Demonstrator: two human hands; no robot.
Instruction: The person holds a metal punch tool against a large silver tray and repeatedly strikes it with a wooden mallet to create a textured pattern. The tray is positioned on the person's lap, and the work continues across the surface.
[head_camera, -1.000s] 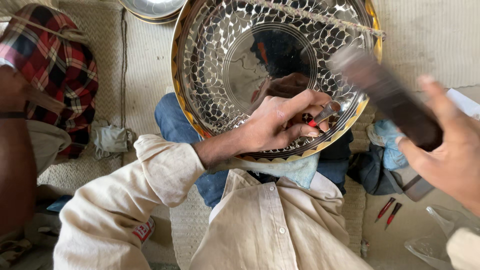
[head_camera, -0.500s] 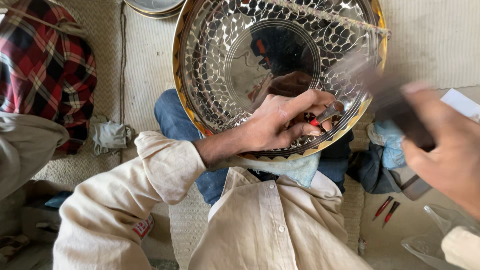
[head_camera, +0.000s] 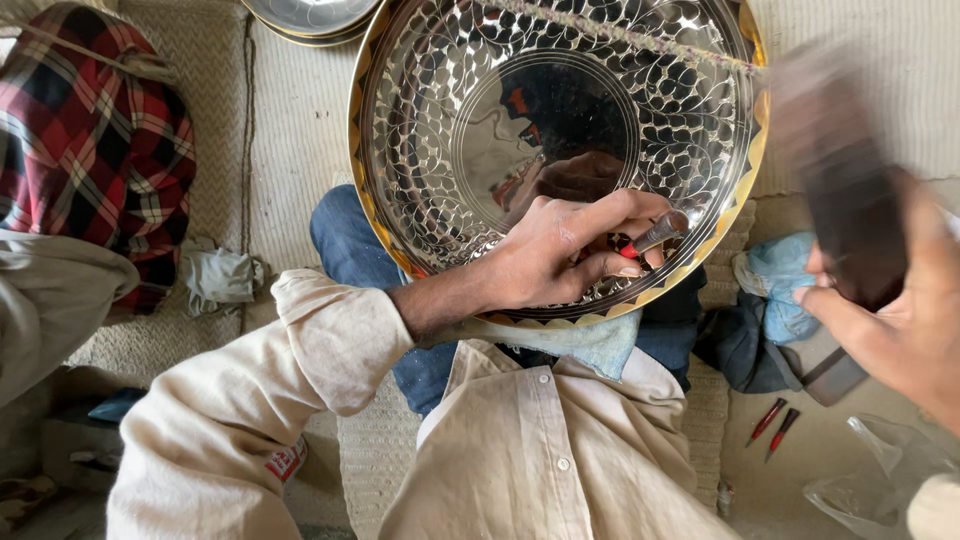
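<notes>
Head view: we see a large round metal tray (head_camera: 470, 130), silver with a gold rim and a leaf-scale pattern chased around a plain centre, propped on our lap over blue trousers (head_camera: 350, 250) and a pale blue cloth (head_camera: 600, 345).

Left hand (head_camera: 565, 255) rests on the tray's lower inner face; its grip is closed, thumb and fingers pinched round a short steel punch (head_camera: 655, 233) with a red mark near its tip, which slants down to the metal.

Right hand (head_camera: 905, 320) is raised at the right edge, fingers wrapped shut on a dark hammer (head_camera: 840, 170), motion-blurred, well apart from the punch.

Beside us: a second tray (head_camera: 310, 18) at the top edge, a red plaid cloth (head_camera: 90, 140) at left, a crumpled grey rag (head_camera: 215, 275) on the woven mat (head_camera: 290, 130), and two red-tipped punches (head_camera: 775, 428) on the floor at lower right.
</notes>
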